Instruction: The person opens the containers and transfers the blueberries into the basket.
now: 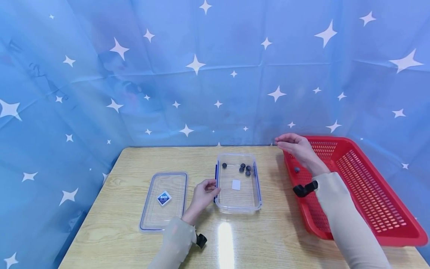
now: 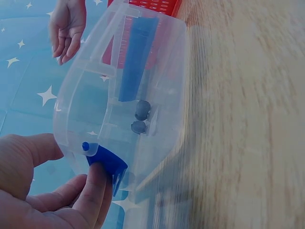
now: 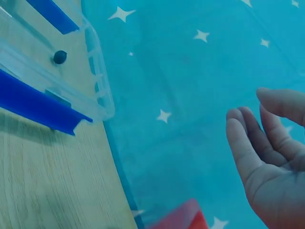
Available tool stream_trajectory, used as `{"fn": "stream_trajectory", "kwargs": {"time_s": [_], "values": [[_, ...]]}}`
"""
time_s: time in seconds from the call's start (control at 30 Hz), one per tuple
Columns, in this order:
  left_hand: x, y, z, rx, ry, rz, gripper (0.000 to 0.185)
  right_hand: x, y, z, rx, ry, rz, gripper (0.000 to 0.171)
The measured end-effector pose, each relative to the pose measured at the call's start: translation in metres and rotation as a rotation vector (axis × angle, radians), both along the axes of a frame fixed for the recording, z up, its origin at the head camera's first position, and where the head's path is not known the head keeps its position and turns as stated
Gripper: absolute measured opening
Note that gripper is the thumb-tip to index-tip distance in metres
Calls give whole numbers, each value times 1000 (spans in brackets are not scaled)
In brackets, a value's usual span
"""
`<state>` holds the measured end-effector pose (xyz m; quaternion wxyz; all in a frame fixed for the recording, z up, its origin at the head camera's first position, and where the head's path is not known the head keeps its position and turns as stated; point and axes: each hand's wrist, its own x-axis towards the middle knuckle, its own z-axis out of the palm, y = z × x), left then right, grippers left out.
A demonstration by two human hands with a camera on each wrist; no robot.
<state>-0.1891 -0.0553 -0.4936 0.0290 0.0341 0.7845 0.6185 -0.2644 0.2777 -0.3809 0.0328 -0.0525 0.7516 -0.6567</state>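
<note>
A clear plastic food container (image 1: 239, 203) with blue side clips stands on the table with several dark blueberries (image 1: 248, 168) and a small white square (image 1: 236, 184) inside. My left hand (image 1: 203, 193) grips its left side, thumb at the rim and fingers against a blue clip (image 2: 108, 163). My right hand (image 1: 297, 147) is raised over the far left corner of the red basket (image 1: 356, 149). Its fingers are loosely curved with nothing between them in the right wrist view. One blueberry (image 1: 297, 169) shows in the basket, below my right wrist.
The container's clear lid (image 1: 151, 220), blue-edged with a blue and white label (image 1: 164, 198), lies flat left of my left hand. A blue curtain with white stars (image 1: 215, 82) hangs behind the wooden table (image 1: 111, 209).
</note>
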Motion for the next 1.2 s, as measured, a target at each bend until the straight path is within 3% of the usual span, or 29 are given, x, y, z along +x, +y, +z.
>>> {"fn": "stream_trajectory", "kwargs": {"time_s": [0.33,0.53,0.63,0.83,0.9,1.2], "values": [[0,0,0,13,11,-4,35,-6,-27,-2,-4,19,49,31],[1,1,1,11,17,-6,36,-8,-44,-7,45,25,58,32],[4,1,8,16,11,-7,35,-8,-51,-10,39,21,76,32],[16,3,38,23,10,-19,33,-9,-67,-18,-60,-4,111,25],[18,3,40,21,12,-22,33,-9,-73,-21,-94,-19,107,23],[3,2,5,12,14,0,35,-3,-100,-31,-210,-109,77,37]]}}
